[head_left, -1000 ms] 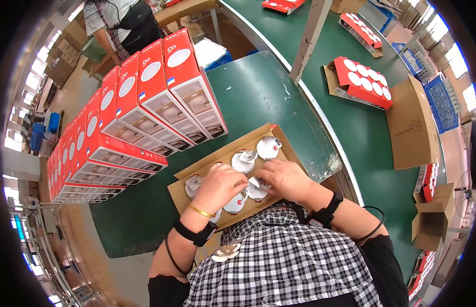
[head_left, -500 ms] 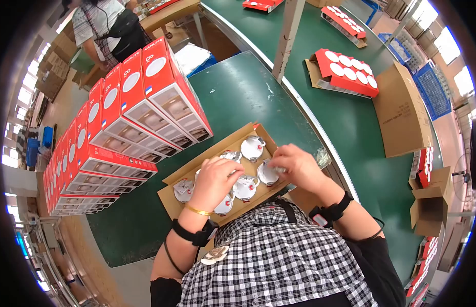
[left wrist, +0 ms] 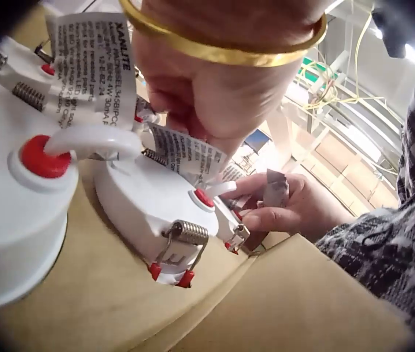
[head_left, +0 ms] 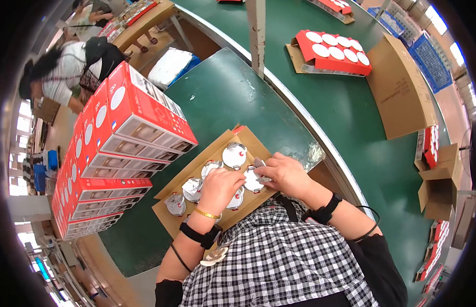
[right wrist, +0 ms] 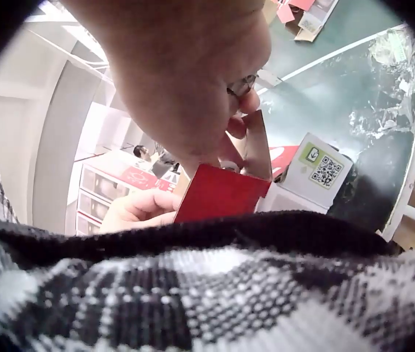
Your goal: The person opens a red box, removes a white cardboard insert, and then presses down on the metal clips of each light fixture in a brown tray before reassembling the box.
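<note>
An open cardboard box (head_left: pixel 161 211) holds two rows of white downlights (head_left: pixel 234 153) with red cable plugs, spring clips and printed paper labels (left wrist: pixel 94 73). My right hand (head_left: pixel 289 176) is bent over the downlight at the front right corner (head_left: pixel 252 180), gripping a small grey strip (left wrist: pixel 275 189) that sticks up past its fingers. From the left, my left hand (head_left: pixel 221 189) reaches over the front row, fingers bent and fingertips near that same downlight. Its fingertips are mostly hidden, and I cannot tell whether they pinch anything.
Red and white lamp cartons (head_left: pixel 120 123) stand stacked at the left of the green table (head_left: pixel 238 92). Beyond the metal post (head_left: pixel 257 38), a green conveyor (head_left: pixel 345 110) carries red trays of white discs (head_left: pixel 332 51) and a tall cardboard box (head_left: pixel 402 92). Another person (head_left: pixel 69 69) bends behind the cartons.
Both hands have shifted from the front row's middle downlight to its right corner; the right went first, the left followed. The head view has turned, and the person behind has bent down.
</note>
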A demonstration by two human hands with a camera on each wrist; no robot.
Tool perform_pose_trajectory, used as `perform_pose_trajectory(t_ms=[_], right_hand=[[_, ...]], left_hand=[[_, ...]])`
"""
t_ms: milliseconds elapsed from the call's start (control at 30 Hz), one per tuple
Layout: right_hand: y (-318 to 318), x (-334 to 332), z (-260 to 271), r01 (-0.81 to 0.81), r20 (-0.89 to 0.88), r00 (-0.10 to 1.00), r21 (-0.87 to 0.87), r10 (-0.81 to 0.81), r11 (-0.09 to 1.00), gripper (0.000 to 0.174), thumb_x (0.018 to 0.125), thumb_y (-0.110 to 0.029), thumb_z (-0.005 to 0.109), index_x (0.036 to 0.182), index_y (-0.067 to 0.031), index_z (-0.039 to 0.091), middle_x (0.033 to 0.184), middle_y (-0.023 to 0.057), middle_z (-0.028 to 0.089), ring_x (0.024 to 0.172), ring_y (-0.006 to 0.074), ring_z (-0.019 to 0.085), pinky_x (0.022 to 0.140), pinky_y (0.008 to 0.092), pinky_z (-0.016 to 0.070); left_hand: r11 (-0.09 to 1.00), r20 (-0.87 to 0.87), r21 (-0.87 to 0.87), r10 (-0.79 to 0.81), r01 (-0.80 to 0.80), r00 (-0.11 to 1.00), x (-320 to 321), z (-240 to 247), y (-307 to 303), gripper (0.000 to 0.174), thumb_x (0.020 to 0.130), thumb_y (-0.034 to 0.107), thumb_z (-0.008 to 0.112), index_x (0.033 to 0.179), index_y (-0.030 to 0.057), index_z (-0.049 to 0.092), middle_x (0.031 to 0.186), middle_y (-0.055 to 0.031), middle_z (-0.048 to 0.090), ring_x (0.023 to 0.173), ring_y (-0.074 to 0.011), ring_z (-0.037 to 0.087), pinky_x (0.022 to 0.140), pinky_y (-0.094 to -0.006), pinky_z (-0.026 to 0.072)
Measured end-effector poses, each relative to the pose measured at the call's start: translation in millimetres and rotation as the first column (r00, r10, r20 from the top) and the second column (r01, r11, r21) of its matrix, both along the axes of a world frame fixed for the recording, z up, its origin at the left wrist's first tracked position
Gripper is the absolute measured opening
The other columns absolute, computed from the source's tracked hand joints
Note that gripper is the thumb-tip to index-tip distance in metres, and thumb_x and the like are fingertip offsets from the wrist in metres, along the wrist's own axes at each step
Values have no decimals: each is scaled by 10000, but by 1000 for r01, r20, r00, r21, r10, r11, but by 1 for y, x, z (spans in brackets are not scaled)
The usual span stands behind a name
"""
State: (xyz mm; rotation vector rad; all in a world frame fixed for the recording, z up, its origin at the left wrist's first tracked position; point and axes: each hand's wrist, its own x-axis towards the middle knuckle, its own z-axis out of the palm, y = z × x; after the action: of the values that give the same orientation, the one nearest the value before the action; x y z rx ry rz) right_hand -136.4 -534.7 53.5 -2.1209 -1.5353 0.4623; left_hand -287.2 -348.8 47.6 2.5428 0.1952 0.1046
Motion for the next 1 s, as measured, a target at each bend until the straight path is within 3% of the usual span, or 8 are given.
perform_pose_trajectory(t_ms=[500,700,800,867,1000], right_hand=[[-3,0,-7,-38,71,997,39,36,999,448,641,-156,827,1075,-162,715,882,1,612,905,221,582,788,347,528],[-3,-2,-9,-31,89,996,49,27,998,430,639,-152,820,1058,-168,725,879,-2,613,910,217,584,788,342,531],[-3,-2,-7,-14,35,999,52,13,999,372,641,-111,797,1006,-138,725,878,34,624,939,248,604,808,371,529],[-3,-2,-11,-33,92,995,57,28,998,432,643,-155,815,1065,-168,727,888,-3,618,917,221,589,790,348,534],[-5,-3,-6,-25,87,996,35,22,999,430,647,-154,807,1069,-178,728,899,-2,620,926,221,592,792,347,534]], left_hand=[[1000,97,1,-6,6,995,-1,-2,-8,83,809,161,741,863,101,722,822,-24,722,773,-230,641,723,-376,467],[1000,129,16,-13,11,992,-2,-6,-9,83,814,153,738,858,86,716,823,-36,718,778,-229,642,724,-382,471],[1000,121,11,-12,11,993,-2,-6,-8,81,816,150,736,857,83,715,824,-39,716,785,-229,644,727,-383,471],[1000,116,11,-12,11,993,-2,-5,-8,81,818,151,735,856,83,715,826,-39,716,789,-228,645,728,-383,471],[1000,127,-2,1,-1,992,-2,-5,-9,75,826,156,730,855,88,714,834,-42,716,798,-229,647,733,-382,470]])
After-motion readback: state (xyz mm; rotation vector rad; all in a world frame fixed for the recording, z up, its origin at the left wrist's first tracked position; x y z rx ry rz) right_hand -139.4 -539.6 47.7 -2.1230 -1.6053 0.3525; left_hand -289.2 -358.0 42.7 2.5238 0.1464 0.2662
